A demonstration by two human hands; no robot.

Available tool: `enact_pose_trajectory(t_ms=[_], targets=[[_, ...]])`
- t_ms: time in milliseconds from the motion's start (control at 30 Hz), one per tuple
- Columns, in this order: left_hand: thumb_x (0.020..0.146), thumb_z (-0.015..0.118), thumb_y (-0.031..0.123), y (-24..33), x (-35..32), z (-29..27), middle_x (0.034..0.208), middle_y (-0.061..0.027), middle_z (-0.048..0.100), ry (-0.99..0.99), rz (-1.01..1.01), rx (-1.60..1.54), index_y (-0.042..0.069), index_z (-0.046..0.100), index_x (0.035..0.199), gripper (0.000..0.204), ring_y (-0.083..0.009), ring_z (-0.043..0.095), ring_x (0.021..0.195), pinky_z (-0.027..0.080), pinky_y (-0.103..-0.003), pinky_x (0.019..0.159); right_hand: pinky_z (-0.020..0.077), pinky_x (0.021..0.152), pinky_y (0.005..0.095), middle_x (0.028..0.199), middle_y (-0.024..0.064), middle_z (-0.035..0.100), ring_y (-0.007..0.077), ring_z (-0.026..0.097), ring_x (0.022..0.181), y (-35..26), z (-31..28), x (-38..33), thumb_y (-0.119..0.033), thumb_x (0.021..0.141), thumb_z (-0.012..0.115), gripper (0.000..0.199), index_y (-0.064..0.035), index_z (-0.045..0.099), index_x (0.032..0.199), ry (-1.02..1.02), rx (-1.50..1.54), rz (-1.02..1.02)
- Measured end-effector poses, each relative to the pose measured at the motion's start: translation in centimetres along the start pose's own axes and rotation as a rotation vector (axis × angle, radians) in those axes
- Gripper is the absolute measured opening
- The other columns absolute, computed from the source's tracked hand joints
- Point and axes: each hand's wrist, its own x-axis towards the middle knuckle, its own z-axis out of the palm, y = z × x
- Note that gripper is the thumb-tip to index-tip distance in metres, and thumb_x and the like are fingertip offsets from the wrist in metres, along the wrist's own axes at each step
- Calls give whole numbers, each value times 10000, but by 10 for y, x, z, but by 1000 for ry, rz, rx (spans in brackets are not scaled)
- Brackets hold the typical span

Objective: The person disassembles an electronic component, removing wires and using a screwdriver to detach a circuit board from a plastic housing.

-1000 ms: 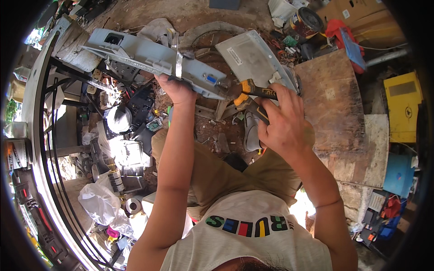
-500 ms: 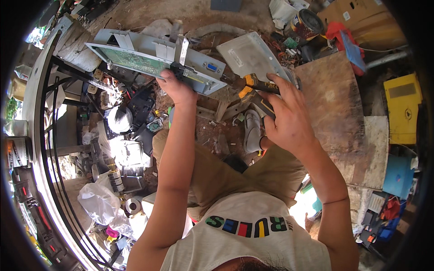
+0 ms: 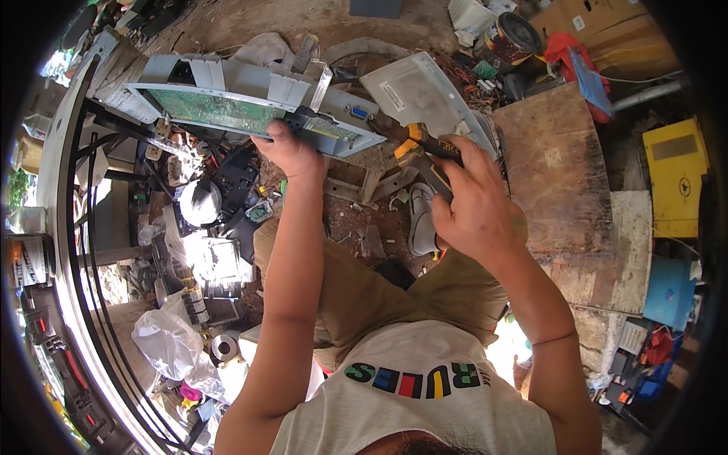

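My left hand (image 3: 292, 154) grips the lower edge of a grey metal chassis (image 3: 262, 83), thumb against its face. A green circuit board (image 3: 216, 108) shows inside the frame, and a blue video port (image 3: 359, 111) sits near its right end. A bent metal strip (image 3: 321, 85) sticks up from the chassis. My right hand (image 3: 481, 201) is closed around the handles of pliers with black and yellow grips (image 3: 410, 139). The plier jaws are at the chassis's right end, beside the blue port; whether they bite on metal I cannot tell.
A pale flat panel (image 3: 425, 95) lies behind the pliers. To the right are a wooden board (image 3: 557, 171) and a yellow case (image 3: 675, 182). Scrap parts and a clear plastic bag (image 3: 168, 345) crowd the left, near a metal-framed table edge (image 3: 64, 250).
The chassis has shifted slightly left and tilted, showing more of its circuit board. My right hand and the pliers have moved a little left, with the jaws now closer to the blue port.
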Motion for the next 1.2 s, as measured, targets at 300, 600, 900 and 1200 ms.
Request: enact_pose_trajectory(t_ms=[300,600,900,1200], targets=[[716,712,745,4,1,1,1285,-112,507,31,51,74,-19,383,1362,1053,-205,503,1138,405,-397,1005,420,962,467,1260,174,501,366,521,1124,3,2,2,-82,701,656,400,7,650,1091,37,-1,-45],[759,653,761,-5,3,-7,1265,-120,521,-19,40,77,-23,409,1326,998,-209,512,1132,414,-401,1000,421,952,461,1239,161,508,349,524,1116,10,2,5,-102,663,706,398,-24,671,1052,26,-43,-75],[754,650,753,-13,-5,-23,1145,-69,595,-109,-373,-129,45,460,1303,916,-217,612,1039,532,-419,891,412,976,447,1221,101,565,285,540,1138,40,-31,43,-67,641,676,278,-38,694,917,83,-281,-468],[897,341,778,26,-13,19,1319,-25,515,-25,-616,-56,204,378,1472,813,-208,519,1185,463,-397,979,460,917,464,1231,220,544,414,553,1047,148,80,10,-233,814,664,334,25,664,1026,-182,51,318]])
